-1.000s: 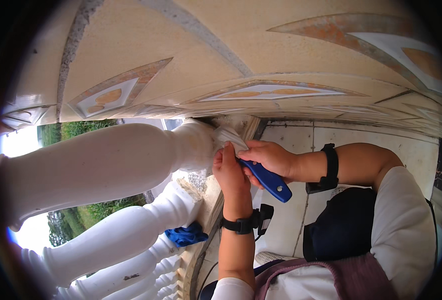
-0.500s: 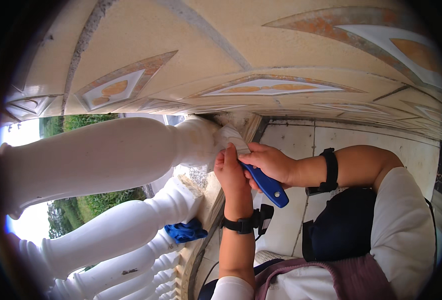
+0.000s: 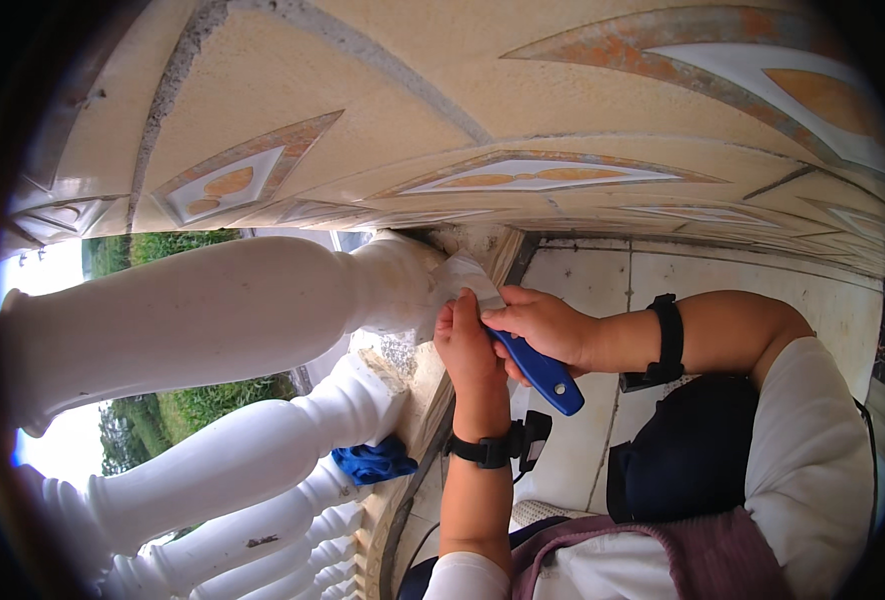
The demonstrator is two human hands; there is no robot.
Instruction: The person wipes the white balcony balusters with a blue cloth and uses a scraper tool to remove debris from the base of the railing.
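A putty knife (image 3: 540, 372) with a blue handle is gripped in my right hand (image 3: 551, 328), its fingers wrapped round the handle near the blade. My left hand (image 3: 470, 343) is closed at the base of the pale blade, its fingertips pressing on it beside my right hand. The wide blade end (image 3: 463, 272) lies against the square base of the nearest white baluster (image 3: 223, 305), close to the tiled wall. Where exactly the blade edge touches is hard to make out.
Beige patterned wall tiles (image 3: 383, 100) fill the upper view. More white balusters (image 3: 213, 455) stand on the left along a ledge. A crumpled blue cloth (image 3: 375, 461) lies by the base of one baluster. Pale floor tiles (image 3: 583, 440) lie below my hands.
Both hands and the putty knife have shifted very slightly to the right. The grip looks the same, and the blade still lies at the baluster base.
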